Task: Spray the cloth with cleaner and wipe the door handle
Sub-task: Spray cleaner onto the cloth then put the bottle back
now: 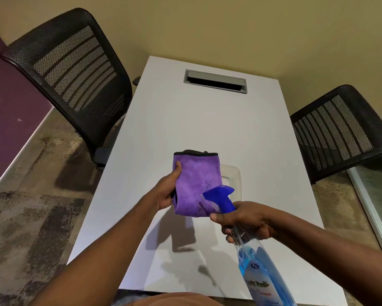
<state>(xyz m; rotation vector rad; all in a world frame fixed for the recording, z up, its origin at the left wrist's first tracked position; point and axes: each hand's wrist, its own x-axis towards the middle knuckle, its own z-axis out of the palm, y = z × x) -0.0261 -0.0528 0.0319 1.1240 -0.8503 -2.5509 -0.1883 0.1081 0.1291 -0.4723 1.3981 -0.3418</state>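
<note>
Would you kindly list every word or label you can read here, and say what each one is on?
"Cleaner": low on the bottle label.
"AE": in a small round mark at the label's top, faint.
A line of dark letters between those two: too blurred to read.
No other text shows.

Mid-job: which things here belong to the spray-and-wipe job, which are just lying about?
Job: purple microfibre cloth, in left hand; clear spray bottle of blue cleaner, in right hand.
Lying about: white table; two black mesh chairs; clear plastic tray; grey cable slot.
</note>
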